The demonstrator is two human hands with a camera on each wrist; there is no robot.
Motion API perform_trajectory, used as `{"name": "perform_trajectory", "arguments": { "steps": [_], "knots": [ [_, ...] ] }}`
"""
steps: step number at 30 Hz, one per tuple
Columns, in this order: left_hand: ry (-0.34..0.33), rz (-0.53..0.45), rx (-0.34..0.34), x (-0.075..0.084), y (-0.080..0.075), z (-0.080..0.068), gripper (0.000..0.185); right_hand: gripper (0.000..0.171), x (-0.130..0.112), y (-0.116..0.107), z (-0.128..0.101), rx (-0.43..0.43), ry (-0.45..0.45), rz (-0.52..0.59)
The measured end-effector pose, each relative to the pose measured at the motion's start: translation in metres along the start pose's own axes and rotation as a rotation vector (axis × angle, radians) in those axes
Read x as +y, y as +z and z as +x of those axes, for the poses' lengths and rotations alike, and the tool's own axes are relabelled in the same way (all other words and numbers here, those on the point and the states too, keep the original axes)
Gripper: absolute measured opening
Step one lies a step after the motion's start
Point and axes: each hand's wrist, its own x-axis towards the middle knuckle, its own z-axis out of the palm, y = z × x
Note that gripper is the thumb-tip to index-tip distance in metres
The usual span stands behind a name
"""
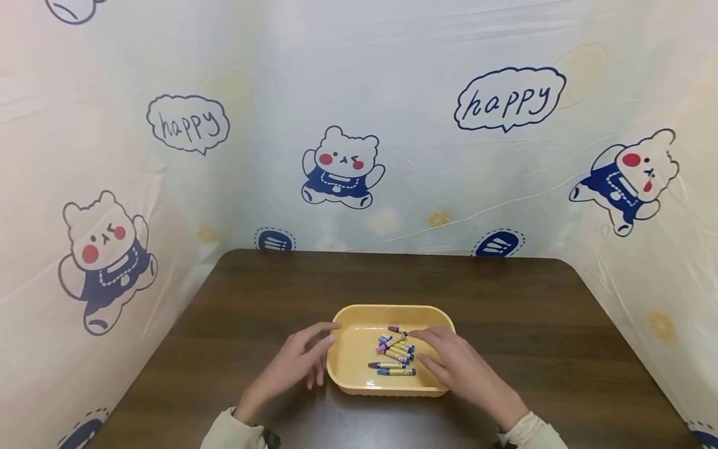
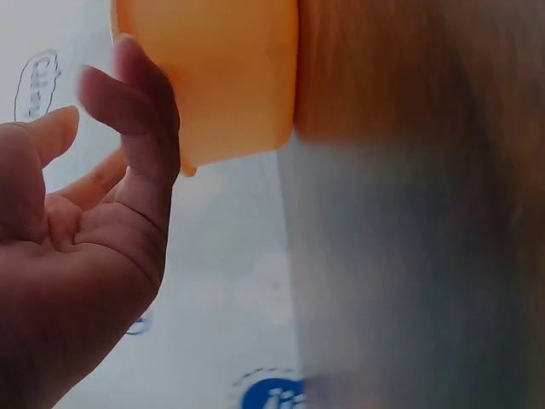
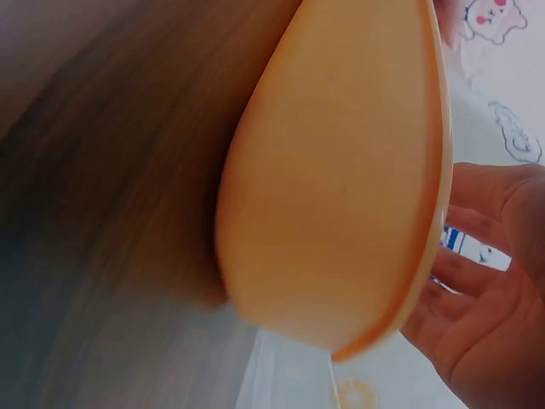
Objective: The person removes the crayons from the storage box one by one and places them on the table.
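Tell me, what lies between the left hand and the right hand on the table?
The yellow tray lies between the left hand and the right hand, with the crayons inside it; the head view shows this.

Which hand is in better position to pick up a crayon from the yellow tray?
Probably the right hand: its fingers reach over the tray rim, beside the crayons. The left hand stays outside the tray's left edge, farther away.

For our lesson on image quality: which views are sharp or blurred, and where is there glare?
Head view: sharp, evenly lit, crayons legible, faint sheen on the table. Left wrist view: tray and table smeared. Right wrist view: tray soft, table streaked.
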Motion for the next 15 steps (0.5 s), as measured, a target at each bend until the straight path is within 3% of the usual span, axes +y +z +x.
{"name": "perform_trajectory", "arguments": {
  "steps": [7, 11, 15],
  "knots": [
    [-0.054, -0.323, -0.155, -0.016, -0.005, 0.001, 0.056, 0.014, -0.004, 0.014, 0.022, -0.215, -0.029, 0.224],
    [-0.097, -0.471, -0.23, -0.022, -0.004, 0.003, 0.058, 0.013, -0.002, 0.024, 0.027, -0.266, -0.071, 0.264],
    [-0.104, -0.532, -0.243, -0.027, -0.002, 0.002, 0.058, 0.014, -0.002, 0.029, 0.029, -0.302, -0.071, 0.257]
  ]
}}
